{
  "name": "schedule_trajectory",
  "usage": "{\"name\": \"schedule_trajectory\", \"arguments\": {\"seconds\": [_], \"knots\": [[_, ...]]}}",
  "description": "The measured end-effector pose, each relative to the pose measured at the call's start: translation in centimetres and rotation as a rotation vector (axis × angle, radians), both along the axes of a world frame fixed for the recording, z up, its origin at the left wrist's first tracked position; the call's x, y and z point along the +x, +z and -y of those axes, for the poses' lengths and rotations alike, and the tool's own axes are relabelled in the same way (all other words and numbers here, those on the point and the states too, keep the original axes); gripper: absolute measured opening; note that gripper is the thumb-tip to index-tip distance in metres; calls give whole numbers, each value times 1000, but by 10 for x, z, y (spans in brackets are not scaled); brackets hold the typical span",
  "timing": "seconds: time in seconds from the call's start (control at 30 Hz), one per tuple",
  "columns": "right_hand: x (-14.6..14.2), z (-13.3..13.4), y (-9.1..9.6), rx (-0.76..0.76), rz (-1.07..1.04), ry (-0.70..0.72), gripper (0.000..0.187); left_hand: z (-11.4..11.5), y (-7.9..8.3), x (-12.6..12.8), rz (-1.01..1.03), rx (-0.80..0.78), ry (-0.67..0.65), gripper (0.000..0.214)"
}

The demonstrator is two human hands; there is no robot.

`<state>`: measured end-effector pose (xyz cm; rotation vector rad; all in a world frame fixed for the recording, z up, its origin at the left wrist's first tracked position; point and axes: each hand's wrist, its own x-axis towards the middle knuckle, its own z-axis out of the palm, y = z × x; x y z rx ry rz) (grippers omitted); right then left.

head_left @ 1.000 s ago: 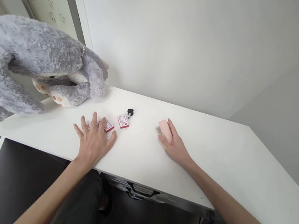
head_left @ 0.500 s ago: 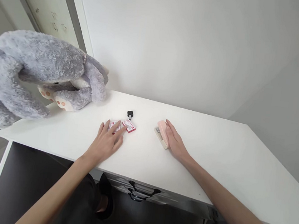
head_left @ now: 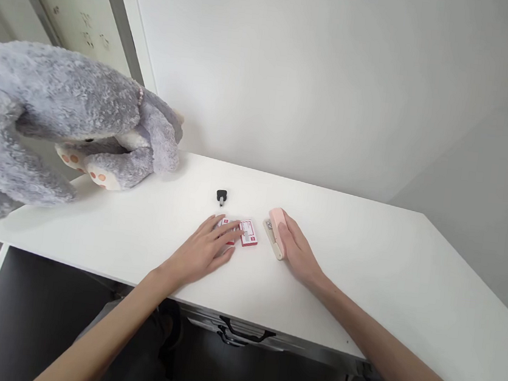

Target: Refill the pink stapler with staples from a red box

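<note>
My left hand lies with fingers spread over two small red-and-white boxes. Its fingertips rest on the left box, which they partly cover, and reach the edge of the right box. A small grey piece shows near my fingertip on the right box. My right hand is closed around the side of a pink and cream stapler, which stands on the table just right of the boxes. Behind the boxes lies a small black item with a grey metal end, touched by neither hand.
A large grey plush animal sits at the left end of the white table. A pale wall rises behind the table. Drawers with black handles are below the front edge.
My left hand has slid to the right with the two boxes under its fingers, bringing them close to the stapler. My right hand and the stapler have hardly moved.
</note>
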<state>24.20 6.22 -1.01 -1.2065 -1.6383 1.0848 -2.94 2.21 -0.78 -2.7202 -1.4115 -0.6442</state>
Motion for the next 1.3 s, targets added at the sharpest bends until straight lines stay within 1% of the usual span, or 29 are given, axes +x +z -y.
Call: {"name": "schedule_trajectory", "arguments": {"seconds": [0.07, 0.2, 0.4, 0.5, 0.67, 0.8, 1.1, 1.2, 1.3], "knots": [[0, -3, -2, 41, 18, -37, 58, -4, 1, 6, 22, -5, -35, 42], [2, -6, -3, 43, 15, -125, 54, -10, 2, 15, 48, -23, -85, 41], [1, -7, -2, -21, -24, -167, 52, -15, 2, 22, 117, -60, -101, 55], [0, -7, -2, -46, -51, -150, 51, -18, 1, 25, 143, -68, -89, 58], [-1, -6, -2, -85, -102, -127, 48, -21, 1, 27, 153, -108, -5, 60], [-1, -6, 0, -90, -96, -104, 47, -20, 3, 26, 163, -164, -24, 59], [-2, -3, 4, -94, -83, -79, 48, -19, 6, 24, 191, -236, -34, 58], [-3, -4, 4, -100, -82, -80, 49, -19, 6, 24, 189, -219, -44, 57], [-2, -4, 5, -112, -83, -75, 49, -17, 5, 22, 183, -161, -26, 62]]}}
